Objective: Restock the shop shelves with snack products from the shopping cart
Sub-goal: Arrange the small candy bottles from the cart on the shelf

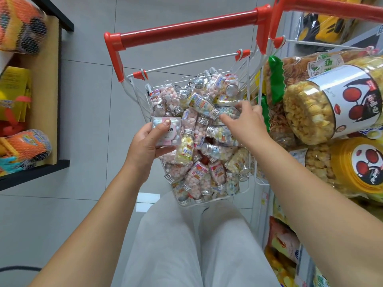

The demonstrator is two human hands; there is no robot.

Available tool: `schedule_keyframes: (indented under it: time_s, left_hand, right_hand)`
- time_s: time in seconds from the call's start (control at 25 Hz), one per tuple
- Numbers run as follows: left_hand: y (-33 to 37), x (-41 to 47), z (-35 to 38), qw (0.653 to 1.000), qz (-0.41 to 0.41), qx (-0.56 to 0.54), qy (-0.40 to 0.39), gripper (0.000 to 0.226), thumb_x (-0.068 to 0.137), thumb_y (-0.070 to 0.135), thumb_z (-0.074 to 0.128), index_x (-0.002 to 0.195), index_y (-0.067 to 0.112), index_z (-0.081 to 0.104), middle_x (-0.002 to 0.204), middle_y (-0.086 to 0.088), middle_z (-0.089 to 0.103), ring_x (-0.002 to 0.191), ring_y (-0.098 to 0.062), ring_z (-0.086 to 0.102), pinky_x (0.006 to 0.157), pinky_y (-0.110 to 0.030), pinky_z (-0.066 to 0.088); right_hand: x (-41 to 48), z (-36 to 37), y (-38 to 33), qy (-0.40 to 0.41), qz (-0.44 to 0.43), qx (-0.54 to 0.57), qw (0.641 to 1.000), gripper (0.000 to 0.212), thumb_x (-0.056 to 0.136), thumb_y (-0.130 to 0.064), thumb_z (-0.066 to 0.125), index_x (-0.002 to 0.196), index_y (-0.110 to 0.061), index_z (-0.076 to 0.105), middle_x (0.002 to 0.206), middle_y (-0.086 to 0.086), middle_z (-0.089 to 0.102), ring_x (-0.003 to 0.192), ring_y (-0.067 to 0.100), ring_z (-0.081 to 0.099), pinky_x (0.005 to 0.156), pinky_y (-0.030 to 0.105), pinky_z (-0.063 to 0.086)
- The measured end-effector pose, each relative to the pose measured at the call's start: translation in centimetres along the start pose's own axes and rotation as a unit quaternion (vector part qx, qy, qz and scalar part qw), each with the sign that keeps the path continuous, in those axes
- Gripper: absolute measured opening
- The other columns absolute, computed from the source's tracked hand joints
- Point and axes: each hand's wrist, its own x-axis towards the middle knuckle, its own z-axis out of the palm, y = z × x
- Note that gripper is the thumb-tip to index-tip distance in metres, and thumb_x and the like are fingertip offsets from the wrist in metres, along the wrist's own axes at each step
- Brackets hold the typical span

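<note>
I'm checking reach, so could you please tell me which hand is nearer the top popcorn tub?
Right. The right hand is in the cart, just left of the tub; the left hand, holding a box, is farther left, at the cart's other side.

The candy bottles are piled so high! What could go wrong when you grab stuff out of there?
1. The second box that the right hand grips lies among loosely piled bottles. Pulling it out may send some sliding, perhaps over the side of the cart.
2. The left hand holds its box near one end only, so it could slip and fall.
</note>
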Motion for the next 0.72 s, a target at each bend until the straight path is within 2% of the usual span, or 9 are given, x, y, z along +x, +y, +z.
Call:
schedule_keyframes:
  time_s: [0.08,0.16,0.24,0.32,0.4,0.48,0.56,0.64,0.72]
  left_hand:
    - [0.2,0.2,0.6,1.000,0.000,0.000,-0.002,0.039,0.077,0.040,0.067,0.107,0.016,0.066,0.088,-0.001,0.073,0.089,-0.023,0.071,0.070,-0.028,0.060]
    - [0.5,0.2,0.9,1.000,-0.006,0.003,-0.007,0.041,0.077,0.043,0.067,0.107,0.015,0.065,0.093,-0.005,0.072,0.093,-0.026,0.069,0.071,-0.028,0.060]
    - [0.9,-0.2,1.4,1.000,-0.011,0.010,-0.012,0.045,0.078,0.048,0.069,0.107,0.013,0.064,0.097,-0.009,0.070,0.092,-0.026,0.068,0.071,-0.028,0.059]
    - [1.8,-1.0,2.2,1.000,-0.012,0.010,-0.015,0.050,0.081,0.054,0.072,0.107,0.013,0.063,0.098,-0.010,0.070,0.092,-0.024,0.068,0.072,-0.028,0.060]
    - [3.2,-2.4,3.2,1.000,-0.012,-0.002,-0.019,0.049,0.077,0.054,0.066,0.106,0.014,0.062,0.095,-0.007,0.070,0.092,-0.025,0.069,0.073,-0.029,0.062]
    - [5.2,-3.8,4.5,0.999,-0.016,-0.017,-0.038,0.048,0.076,0.052,0.061,0.107,0.016,0.062,0.098,-0.010,0.070,0.093,-0.027,0.070,0.071,-0.029,0.062]
    - [7.2,-5.4,5.7,0.997,-0.019,-0.022,-0.069,0.049,0.079,0.051,0.061,0.111,0.014,0.062,0.113,-0.022,0.068,0.102,-0.036,0.069,0.071,-0.031,0.062]
    - [9.4,-7.2,7.1,0.993,-0.022,-0.034,-0.111,0.051,0.081,0.049,0.061,0.115,0.011,0.060,0.120,-0.027,0.065,0.102,-0.039,0.069,0.073,-0.034,0.063]
    - [11.5,-9.2,8.7,0.985,-0.026,-0.057,-0.159,0.051,0.083,0.044,0.061,0.116,0.006,0.058,0.113,-0.026,0.067,0.094,-0.035,0.072,0.071,-0.036,0.063]
  right_hand:
    - [0.6,0.3,-0.5,0.003,0.020,-0.019,1.000,0.053,0.086,-0.051,0.062,0.128,-0.025,0.042,0.132,0.008,0.046,0.124,0.029,0.044,0.101,0.042,0.042]
    - [1.0,0.0,-0.3,0.007,0.045,0.018,0.999,0.046,0.082,-0.046,0.071,0.114,-0.026,0.044,0.124,0.005,0.052,0.119,0.028,0.048,0.098,0.043,0.045]
    - [0.4,-1.3,0.0,0.011,0.071,0.120,0.990,0.046,0.078,-0.036,0.078,0.109,-0.026,0.047,0.120,0.002,0.054,0.107,0.024,0.056,0.090,0.042,0.050]
    - [-1.5,-3.2,0.2,0.016,0.060,0.228,0.972,0.047,0.078,-0.025,0.080,0.115,-0.024,0.050,0.113,-0.003,0.056,0.094,0.015,0.058,0.076,0.032,0.050]
    - [-4.1,-5.0,0.3,0.006,0.036,0.325,0.945,0.048,0.080,-0.016,0.079,0.119,-0.024,0.052,0.111,-0.007,0.056,0.095,0.012,0.060,0.076,0.030,0.052]
    - [-7.0,-7.3,0.2,-0.030,0.020,0.448,0.893,0.049,0.081,-0.008,0.075,0.121,-0.024,0.052,0.121,0.000,0.057,0.102,0.018,0.065,0.085,0.041,0.057]
    - [-9.7,-9.5,0.2,-0.076,0.003,0.557,0.827,0.051,0.081,-0.003,0.070,0.125,-0.021,0.052,0.128,0.009,0.055,0.107,0.026,0.067,0.087,0.048,0.057]
    - [-12.5,-11.7,0.4,-0.119,-0.021,0.633,0.765,0.052,0.081,0.000,0.064,0.128,-0.018,0.052,0.128,0.014,0.058,0.108,0.031,0.066,0.087,0.048,0.057]
    - [-15.0,-13.5,0.8,-0.169,-0.055,0.695,0.696,0.052,0.082,0.002,0.061,0.130,-0.018,0.054,0.127,0.017,0.060,0.110,0.033,0.064,0.087,0.046,0.057]
